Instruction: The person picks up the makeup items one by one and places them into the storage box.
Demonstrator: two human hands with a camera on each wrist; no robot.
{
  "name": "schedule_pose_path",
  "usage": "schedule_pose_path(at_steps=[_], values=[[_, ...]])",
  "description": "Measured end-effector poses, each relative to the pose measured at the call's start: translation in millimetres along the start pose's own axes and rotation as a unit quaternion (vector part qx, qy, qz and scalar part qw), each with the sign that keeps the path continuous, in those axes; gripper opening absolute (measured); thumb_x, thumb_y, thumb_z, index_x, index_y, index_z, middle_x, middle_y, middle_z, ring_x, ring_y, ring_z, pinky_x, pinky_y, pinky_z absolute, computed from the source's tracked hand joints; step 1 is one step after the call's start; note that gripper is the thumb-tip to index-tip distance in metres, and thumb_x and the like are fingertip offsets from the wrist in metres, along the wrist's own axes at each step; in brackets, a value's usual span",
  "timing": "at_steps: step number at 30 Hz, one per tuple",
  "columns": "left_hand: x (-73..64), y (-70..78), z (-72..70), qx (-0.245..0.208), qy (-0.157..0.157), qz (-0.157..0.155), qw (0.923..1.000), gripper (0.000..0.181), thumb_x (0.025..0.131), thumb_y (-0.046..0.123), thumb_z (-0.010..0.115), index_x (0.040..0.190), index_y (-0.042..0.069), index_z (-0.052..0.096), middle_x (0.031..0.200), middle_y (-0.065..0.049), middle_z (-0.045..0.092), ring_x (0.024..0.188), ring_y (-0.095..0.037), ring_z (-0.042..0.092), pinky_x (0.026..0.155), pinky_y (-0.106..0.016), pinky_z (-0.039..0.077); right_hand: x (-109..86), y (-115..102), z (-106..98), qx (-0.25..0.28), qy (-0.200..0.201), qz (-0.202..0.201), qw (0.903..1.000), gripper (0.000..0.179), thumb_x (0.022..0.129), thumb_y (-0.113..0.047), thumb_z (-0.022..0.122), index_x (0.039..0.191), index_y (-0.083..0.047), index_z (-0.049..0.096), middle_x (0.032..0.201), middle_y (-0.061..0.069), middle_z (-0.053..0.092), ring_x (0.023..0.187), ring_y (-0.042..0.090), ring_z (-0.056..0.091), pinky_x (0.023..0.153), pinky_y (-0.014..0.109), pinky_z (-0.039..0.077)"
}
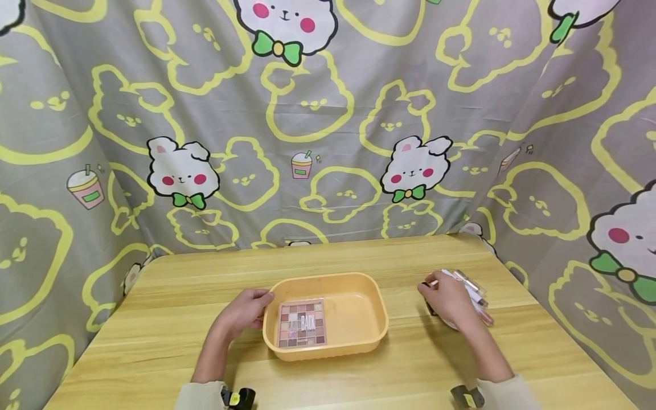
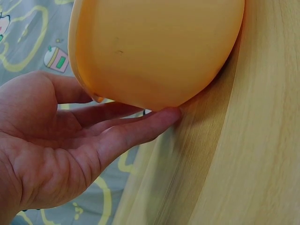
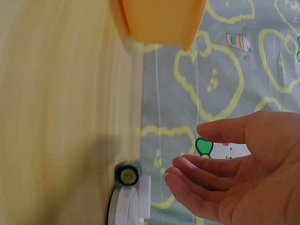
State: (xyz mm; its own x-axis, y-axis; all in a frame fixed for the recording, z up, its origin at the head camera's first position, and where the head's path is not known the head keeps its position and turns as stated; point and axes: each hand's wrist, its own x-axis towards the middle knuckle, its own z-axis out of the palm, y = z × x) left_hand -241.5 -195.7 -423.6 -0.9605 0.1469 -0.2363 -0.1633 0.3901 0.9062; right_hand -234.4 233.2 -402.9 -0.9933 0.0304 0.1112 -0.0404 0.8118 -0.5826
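My left hand (image 1: 245, 312) grips the left end of a yellow-orange plastic tray (image 1: 353, 319), thumb at the rim and fingers against the outer wall, as the left wrist view shows. Inside the tray, on its left side, lies an eyeshadow palette (image 1: 302, 323) with BACK lettered on its lid. My right hand (image 1: 451, 299) hovers over a small group of items at the right. Its fingers are loosely bent with nothing between them in the right wrist view. Close below are a dark item with a round end (image 3: 127, 174) and a round white, clear-edged item (image 3: 124, 206).
Beyond the right hand lie a clear tube (image 1: 468, 282) and a pink tube (image 1: 484, 314), partly covered by the hand. The wooden table (image 1: 205, 279) is bounded at the back and sides by a grey patterned curtain (image 1: 318, 199).
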Motion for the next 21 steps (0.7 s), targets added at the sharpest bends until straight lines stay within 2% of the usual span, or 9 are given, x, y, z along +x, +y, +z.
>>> schedule_pose_path(at_steps=[6, 14, 18, 21], values=[[-0.9, 0.3, -0.5, 0.000, 0.004, -0.003, 1.0000, 0.046, 0.108, 0.022, 0.045, 0.143, -0.007, 0.051, 0.106, -0.017, 0.069, 0.083, -0.020, 0.067, 0.066, -0.033, 0.056, 2.9, 12, -8, -0.024, -0.016, 0.012, 0.9995, 0.041, 0.097, -0.027, 0.061, 0.118, 0.009, 0.062, 0.105, 0.026, 0.071, 0.102, 0.045, 0.065, 0.085, 0.057, 0.052], [-0.2, 0.0, -0.6, -0.001, 0.000, -0.001, 1.0000, 0.047, 0.108, 0.023, 0.045, 0.144, -0.007, 0.050, 0.107, -0.017, 0.068, 0.084, -0.020, 0.066, 0.066, -0.032, 0.055, 6.9, 25, -18, -0.066, -0.043, 0.032, 0.9963, 0.051, 0.098, -0.032, 0.059, 0.121, 0.014, 0.058, 0.116, 0.033, 0.066, 0.110, 0.054, 0.058, 0.089, 0.059, 0.049], [0.5, -0.1, -0.9, 0.000, -0.004, 0.002, 1.0000, 0.046, 0.108, 0.023, 0.044, 0.143, -0.006, 0.051, 0.101, -0.016, 0.066, 0.078, -0.020, 0.063, 0.064, -0.031, 0.052, 6.0, 29, -20, -0.080, -0.044, 0.036, 0.9952, 0.051, 0.096, -0.031, 0.063, 0.118, 0.015, 0.059, 0.119, 0.036, 0.063, 0.107, 0.056, 0.058, 0.085, 0.059, 0.051], [0.4, -0.7, -1.1, 0.001, -0.004, 0.002, 1.0000, 0.045, 0.108, 0.023, 0.044, 0.142, -0.006, 0.052, 0.099, -0.015, 0.065, 0.077, -0.019, 0.062, 0.063, -0.031, 0.052, 6.0, 31, -20, -0.098, -0.044, 0.035, 0.9936, 0.046, 0.091, -0.027, 0.069, 0.111, 0.014, 0.061, 0.114, 0.035, 0.065, 0.101, 0.053, 0.061, 0.080, 0.057, 0.052]])
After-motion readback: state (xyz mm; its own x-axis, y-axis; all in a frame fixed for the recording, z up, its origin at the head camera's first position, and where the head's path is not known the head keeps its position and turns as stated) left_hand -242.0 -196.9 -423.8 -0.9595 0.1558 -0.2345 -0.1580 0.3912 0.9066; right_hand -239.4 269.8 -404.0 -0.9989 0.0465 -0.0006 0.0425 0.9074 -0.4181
